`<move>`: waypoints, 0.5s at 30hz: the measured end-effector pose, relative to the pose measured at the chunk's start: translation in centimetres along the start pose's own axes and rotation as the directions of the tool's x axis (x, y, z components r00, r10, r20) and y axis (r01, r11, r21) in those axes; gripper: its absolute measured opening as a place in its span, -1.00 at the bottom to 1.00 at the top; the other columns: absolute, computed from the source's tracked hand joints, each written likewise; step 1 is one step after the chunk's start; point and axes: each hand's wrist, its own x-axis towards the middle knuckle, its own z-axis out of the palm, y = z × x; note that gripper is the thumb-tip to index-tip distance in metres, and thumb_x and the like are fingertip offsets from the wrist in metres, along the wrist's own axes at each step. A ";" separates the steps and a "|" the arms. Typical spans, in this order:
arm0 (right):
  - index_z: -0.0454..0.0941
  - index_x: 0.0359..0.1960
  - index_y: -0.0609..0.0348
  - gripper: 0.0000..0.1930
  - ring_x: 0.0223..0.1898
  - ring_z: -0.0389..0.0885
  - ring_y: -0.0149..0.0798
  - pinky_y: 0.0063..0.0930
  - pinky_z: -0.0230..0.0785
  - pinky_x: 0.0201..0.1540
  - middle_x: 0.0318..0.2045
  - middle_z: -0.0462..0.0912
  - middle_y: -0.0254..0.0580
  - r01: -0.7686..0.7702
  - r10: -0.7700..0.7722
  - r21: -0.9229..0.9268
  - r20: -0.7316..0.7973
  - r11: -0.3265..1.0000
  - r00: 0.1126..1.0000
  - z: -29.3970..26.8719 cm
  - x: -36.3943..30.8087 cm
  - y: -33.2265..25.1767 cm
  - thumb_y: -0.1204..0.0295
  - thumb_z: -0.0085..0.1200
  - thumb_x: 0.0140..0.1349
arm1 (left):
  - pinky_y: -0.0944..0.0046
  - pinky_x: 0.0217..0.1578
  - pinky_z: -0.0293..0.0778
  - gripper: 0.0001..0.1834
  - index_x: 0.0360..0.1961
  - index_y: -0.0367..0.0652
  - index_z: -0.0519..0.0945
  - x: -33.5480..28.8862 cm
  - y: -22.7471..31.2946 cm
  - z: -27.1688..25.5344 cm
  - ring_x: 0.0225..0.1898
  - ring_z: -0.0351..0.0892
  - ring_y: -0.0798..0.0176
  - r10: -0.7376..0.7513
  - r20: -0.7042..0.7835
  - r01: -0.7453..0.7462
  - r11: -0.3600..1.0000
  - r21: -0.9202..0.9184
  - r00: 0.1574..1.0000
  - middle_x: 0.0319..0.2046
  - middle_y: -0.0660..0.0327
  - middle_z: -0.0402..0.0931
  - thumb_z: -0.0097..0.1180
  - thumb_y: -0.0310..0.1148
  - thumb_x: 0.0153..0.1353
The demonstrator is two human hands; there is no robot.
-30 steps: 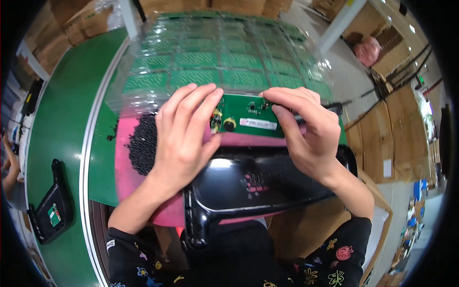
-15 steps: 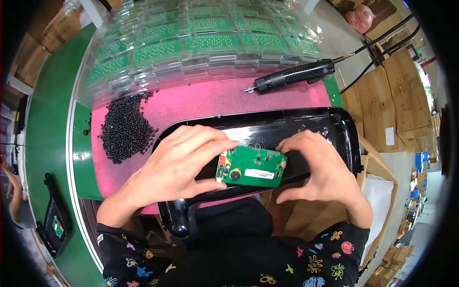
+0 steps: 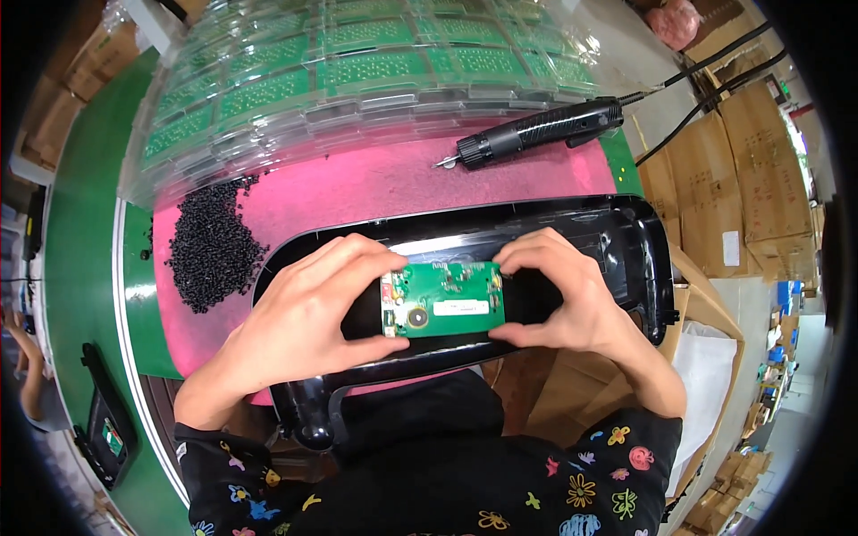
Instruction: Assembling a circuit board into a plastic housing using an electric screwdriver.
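Note:
Between my two hands is a green circuit board [image 3: 444, 290] with a white label, a round dark part and small connectors at its left end. My left hand [image 3: 313, 304] is closed on the board's left end, thumb at the near edge and fingers at the far edge. At the right end, my right hand [image 3: 565, 295] pinches the corners the same way. The board is over a glossy black plastic housing [image 3: 617, 237], which lies across the near edge of the pink mat. Whether the board touches the housing, I cannot tell.
A heap of small black screws [image 3: 213, 246] lies on the pink mat [image 3: 340, 188] at left. A black electric screwdriver [image 3: 541, 132] rests at the far right. Behind stand clear trays [image 3: 371, 67] of green boards. Another black housing [image 3: 109, 429] lies far left, near another person's arm [image 3: 31, 366]. Cardboard boxes [image 3: 715, 192] stand right.
My right hand has closed onto the board's right end. The board has been levelled and has shifted left with both hands; the whole view has shifted slightly too.

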 end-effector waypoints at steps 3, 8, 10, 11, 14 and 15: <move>0.55 -0.09 0.22 -0.36 -0.02 0.64 -0.02 -0.20 0.48 0.09 -0.07 0.67 -0.05 -0.014 0.016 0.040 -0.046 0.999 0.999 1.0 -0.2 0.8 0.46 0.61 -0.28 | 0.13 -0.01 0.57 -0.24 0.17 -0.25 0.52 0.1 0.1 0.0 -0.01 0.61 -0.04 -0.129 0.014 0.129 0.991 0.026 0.992 -0.01 0.07 0.53 0.53 -0.34 -0.12; 0.54 0.00 0.18 -0.37 0.02 0.59 0.03 -0.18 0.45 0.13 -0.01 0.64 -0.07 0.001 0.001 0.020 -0.091 1.000 0.996 1.8 0.1 1.2 0.49 0.56 -0.19 | 0.09 -0.03 0.56 -0.25 0.16 -0.24 0.50 0.2 0.0 0.2 0.00 0.59 -0.08 -0.165 0.058 0.158 0.981 0.114 0.985 0.02 0.07 0.49 0.51 -0.34 -0.12; 0.54 0.00 0.18 -0.37 0.04 0.58 0.03 -0.18 0.44 0.14 0.00 0.63 -0.06 -0.012 0.013 0.016 -0.083 1.000 0.996 1.8 0.2 1.1 0.49 0.56 -0.19 | 0.08 -0.04 0.55 -0.25 0.15 -0.24 0.49 0.3 -0.2 0.2 0.00 0.58 -0.08 -0.161 0.069 0.152 0.981 0.124 0.985 0.03 0.07 0.47 0.51 -0.34 -0.12; 0.54 0.00 0.18 -0.37 0.06 0.57 0.04 -0.17 0.43 0.16 0.01 0.62 -0.06 -0.024 0.025 0.010 -0.073 1.000 0.997 1.8 0.2 1.0 0.50 0.55 -0.18 | 0.08 -0.04 0.55 -0.26 0.13 -0.23 0.49 0.3 -0.2 0.3 0.01 0.58 -0.07 -0.155 0.072 0.145 0.981 0.132 0.985 0.03 0.08 0.46 0.51 -0.33 -0.13; 0.54 0.01 0.17 -0.37 0.08 0.55 0.05 -0.17 0.42 0.16 0.03 0.60 -0.05 -0.037 0.037 0.009 -0.060 0.999 0.998 1.8 0.1 1.1 0.50 0.55 -0.18 | 0.08 -0.06 0.54 -0.27 0.11 -0.22 0.49 0.3 -0.2 0.3 0.00 0.57 -0.06 -0.148 0.075 0.136 0.979 0.150 0.986 0.03 0.09 0.44 0.52 -0.32 -0.13; 0.54 0.01 0.17 -0.37 0.08 0.55 0.05 -0.17 0.42 0.16 0.03 0.60 -0.05 -0.040 0.041 0.011 -0.060 0.999 0.997 1.9 0.0 1.2 0.50 0.55 -0.18 | 0.08 -0.07 0.54 -0.27 0.11 -0.22 0.49 0.3 -0.3 0.4 -0.01 0.57 -0.06 -0.146 0.073 0.132 0.978 0.162 0.987 0.02 0.09 0.43 0.53 -0.32 -0.14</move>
